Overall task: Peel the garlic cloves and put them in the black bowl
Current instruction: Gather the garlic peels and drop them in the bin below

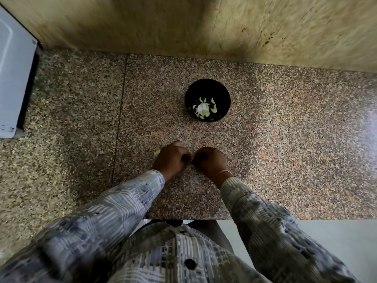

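Observation:
A black bowl (207, 86) stands on the speckled granite counter (275, 139), holding several pale peeled garlic cloves (204, 108). Nearer to me, my left hand (170, 157) and my right hand (210, 160) are close together, fingers curled, fingertips meeting over something small that the hands hide. A pale bit of garlic (156, 153) shows at the left edge of my left hand, and another pale bit (177, 142) peeks out above its knuckles.
A white appliance (14, 78) sits at the far left of the counter. A beige stone wall (204, 23) rises behind the counter. The counter's front edge (306, 219) runs below my hands, with my patterned shirt under it.

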A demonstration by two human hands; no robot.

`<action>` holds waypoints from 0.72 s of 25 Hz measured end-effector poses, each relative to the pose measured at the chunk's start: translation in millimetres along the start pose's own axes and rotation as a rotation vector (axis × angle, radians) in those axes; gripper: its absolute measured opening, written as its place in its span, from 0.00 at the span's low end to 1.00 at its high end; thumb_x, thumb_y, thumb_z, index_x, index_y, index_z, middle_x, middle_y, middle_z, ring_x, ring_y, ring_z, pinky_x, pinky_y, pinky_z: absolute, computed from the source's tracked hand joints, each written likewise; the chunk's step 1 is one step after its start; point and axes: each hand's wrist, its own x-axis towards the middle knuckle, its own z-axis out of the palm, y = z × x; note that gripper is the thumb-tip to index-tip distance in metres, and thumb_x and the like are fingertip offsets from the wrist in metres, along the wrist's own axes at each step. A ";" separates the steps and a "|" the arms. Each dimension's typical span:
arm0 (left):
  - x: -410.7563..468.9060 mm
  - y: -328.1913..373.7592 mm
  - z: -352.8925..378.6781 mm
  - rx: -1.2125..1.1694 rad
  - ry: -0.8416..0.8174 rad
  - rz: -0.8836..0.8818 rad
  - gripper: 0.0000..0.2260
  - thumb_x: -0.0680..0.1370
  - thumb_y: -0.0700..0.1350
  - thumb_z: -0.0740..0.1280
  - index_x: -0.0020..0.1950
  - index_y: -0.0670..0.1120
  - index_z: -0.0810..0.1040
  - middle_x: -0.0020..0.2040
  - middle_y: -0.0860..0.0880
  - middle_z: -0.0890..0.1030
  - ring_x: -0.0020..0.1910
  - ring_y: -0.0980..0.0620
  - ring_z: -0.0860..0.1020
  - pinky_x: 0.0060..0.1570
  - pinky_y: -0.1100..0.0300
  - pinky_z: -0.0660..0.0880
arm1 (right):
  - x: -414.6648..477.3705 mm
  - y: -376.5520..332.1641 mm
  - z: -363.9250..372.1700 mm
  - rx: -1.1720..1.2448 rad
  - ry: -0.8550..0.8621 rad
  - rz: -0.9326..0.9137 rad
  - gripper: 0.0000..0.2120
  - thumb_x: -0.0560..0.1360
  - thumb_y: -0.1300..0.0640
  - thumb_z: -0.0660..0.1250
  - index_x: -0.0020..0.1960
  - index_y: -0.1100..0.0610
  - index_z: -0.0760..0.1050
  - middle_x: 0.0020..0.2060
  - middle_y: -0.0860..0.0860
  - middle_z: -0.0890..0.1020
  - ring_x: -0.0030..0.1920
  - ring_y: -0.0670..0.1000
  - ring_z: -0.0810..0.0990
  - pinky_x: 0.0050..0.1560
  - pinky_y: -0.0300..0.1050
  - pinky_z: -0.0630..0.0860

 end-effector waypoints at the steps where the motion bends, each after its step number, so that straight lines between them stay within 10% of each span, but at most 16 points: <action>1: 3.2 -1.0 -1.9 -0.043 0.013 -0.030 0.06 0.72 0.41 0.75 0.45 0.50 0.88 0.47 0.50 0.83 0.44 0.49 0.82 0.47 0.61 0.77 | 1.6 -1.0 -1.3 0.021 -0.005 0.027 0.06 0.74 0.47 0.73 0.45 0.48 0.85 0.42 0.46 0.86 0.45 0.50 0.84 0.50 0.43 0.80; 18: 13.7 -8.9 -4.9 -0.146 -0.044 -0.045 0.03 0.72 0.42 0.78 0.45 0.48 0.89 0.47 0.52 0.84 0.45 0.52 0.81 0.51 0.63 0.76 | 3.6 -7.7 -8.1 0.107 -0.005 0.128 0.04 0.73 0.49 0.75 0.44 0.48 0.86 0.44 0.47 0.87 0.46 0.51 0.84 0.52 0.44 0.81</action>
